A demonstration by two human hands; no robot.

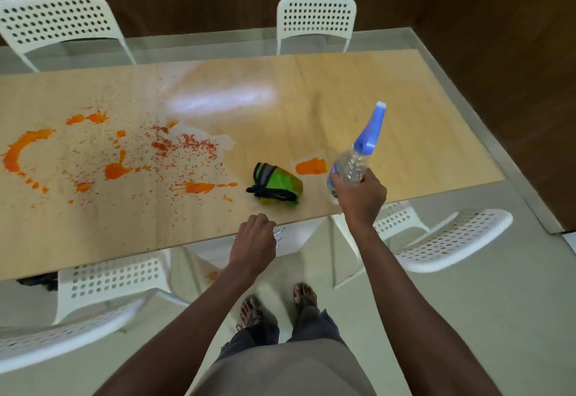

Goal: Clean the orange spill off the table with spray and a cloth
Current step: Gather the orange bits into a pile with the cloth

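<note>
**Orange spill spread wide, spray bottle raised, cloth waiting**

Orange spill (118, 158) covers the left half of the table (389, 109), splashes and speckles reaching toward the near edge, one separate blot right of the cloth; the green cloth (276, 185) lies bunched near the near edge, probably within reach for wiping; the right hand (358, 191) has its fingers wrapped round the spray bottle (358, 152), nozzle tilted away, seemingly ready to aim; the left hand (254, 236) hovers at the near edge, fingers loosely curled, holding nothing.
</note>
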